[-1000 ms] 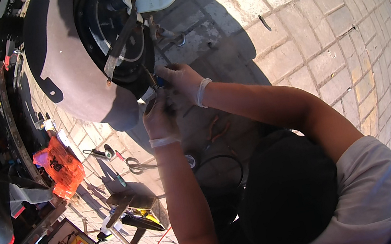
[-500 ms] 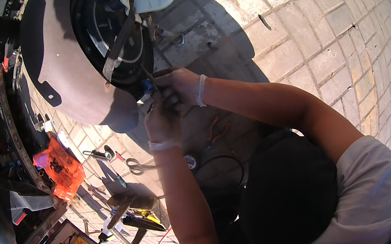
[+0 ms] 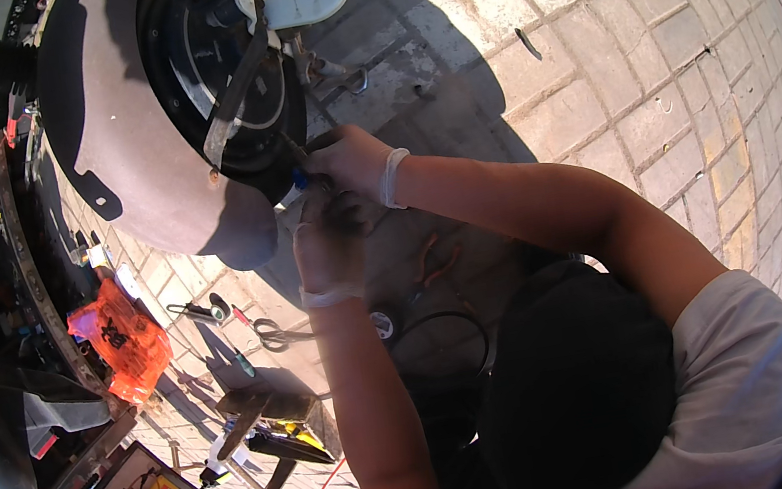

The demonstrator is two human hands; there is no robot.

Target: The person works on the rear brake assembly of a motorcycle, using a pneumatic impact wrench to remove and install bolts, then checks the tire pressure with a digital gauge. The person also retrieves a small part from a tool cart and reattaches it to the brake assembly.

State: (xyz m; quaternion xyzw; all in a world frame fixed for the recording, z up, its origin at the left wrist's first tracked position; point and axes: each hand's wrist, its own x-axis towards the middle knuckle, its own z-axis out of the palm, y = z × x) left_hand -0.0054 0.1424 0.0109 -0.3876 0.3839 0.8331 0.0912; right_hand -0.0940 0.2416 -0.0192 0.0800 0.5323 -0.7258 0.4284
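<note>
Head view: left hand [image 3: 326,252] and right hand [image 3: 353,161] seem to work a blue bit [image 3: 300,178], grip too blurry to tell; next likely needs steady holding.

One wide fisheye view, from the left of two head-worn cameras, looks steeply down at close range over the paving [image 3: 602,31]. The left grip [image 3: 326,254] and right grip [image 3: 354,161] fall left of centre; straight edges bow toward the dark rim.
</note>
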